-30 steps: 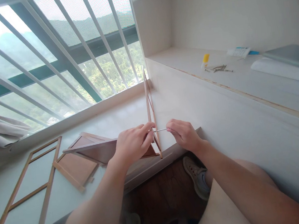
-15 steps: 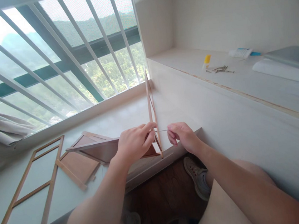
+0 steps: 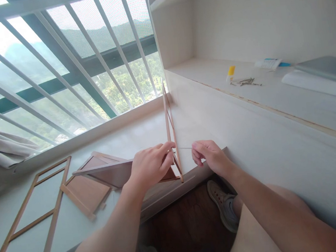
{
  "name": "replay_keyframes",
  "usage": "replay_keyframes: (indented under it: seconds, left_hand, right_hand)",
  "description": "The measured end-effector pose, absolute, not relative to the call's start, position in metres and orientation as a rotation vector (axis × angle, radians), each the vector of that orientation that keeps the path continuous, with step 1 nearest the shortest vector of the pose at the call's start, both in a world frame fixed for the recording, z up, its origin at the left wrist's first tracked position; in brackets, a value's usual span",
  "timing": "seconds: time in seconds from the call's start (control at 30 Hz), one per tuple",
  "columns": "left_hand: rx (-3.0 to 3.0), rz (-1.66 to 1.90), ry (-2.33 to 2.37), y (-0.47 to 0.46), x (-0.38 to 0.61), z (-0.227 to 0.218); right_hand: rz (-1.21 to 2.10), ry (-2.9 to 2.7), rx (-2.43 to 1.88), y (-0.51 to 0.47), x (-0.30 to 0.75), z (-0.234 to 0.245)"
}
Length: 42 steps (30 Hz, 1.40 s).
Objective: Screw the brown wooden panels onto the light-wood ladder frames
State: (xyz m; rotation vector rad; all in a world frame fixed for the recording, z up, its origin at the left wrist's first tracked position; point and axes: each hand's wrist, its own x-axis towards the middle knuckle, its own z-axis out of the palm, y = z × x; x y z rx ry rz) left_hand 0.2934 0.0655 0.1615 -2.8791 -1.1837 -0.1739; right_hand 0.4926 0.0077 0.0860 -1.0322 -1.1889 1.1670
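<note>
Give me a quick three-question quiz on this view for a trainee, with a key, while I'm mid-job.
1. What does the right hand hold?
A) a curtain
B) a thin rod
C) a shoe

2. True or false: small metal pieces lie on the shelf beside a yellow-capped bottle.

3. Which hand is on the standing wooden frame?

Key:
1. B
2. True
3. The left hand
</note>
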Motion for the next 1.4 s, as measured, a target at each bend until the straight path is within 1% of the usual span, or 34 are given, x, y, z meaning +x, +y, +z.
replay_keyframes:
  seconds: [0.13, 0.3, 0.53, 0.73, 1.13, 1.2, 1.27, 1.4]
  left_hand:
    - [-2.878, -0.187, -1.166, 0.066, 0.294, 0.161]
    - [-2.875, -0.194, -1.166, 0.067, 0.293, 0.159]
    - [-2.866, -0.2, -1.15, 0.067, 0.293, 0.158]
    - [-2.864, -0.208, -1.15, 0.065, 0.292, 0.158]
    - [-2.872, -0.205, -1.151, 0.066, 0.293, 0.159]
    - [-2.871, -0.204, -1.154, 0.066, 0.293, 0.159]
    - [-2.868, -0.204, -1.156, 0.066, 0.293, 0.16]
    - [-2.865, -0.2, -1.155, 0.065, 0.293, 0.16]
  right_hand:
    - [0.844, -1.534, -1.187, 0.004, 0.492, 0.085]
    - [0.608, -1.693, -1.201, 0.002, 0.492, 0.079]
    - [0.485, -1.679, -1.182, 0.003, 0.497, 0.075]
    - [0.42, -1.728, -1.179, 0.007, 0.497, 0.073]
    - [0.183, -1.869, -1.101, 0.018, 0.504, 0.073]
    - [0.227, -1.833, -1.093, 0.017, 0.502, 0.074]
    - [0.392, -1.734, -1.094, 0.016, 0.497, 0.075]
    - [1.044, -1.312, -0.971, 0.013, 0.483, 0.074]
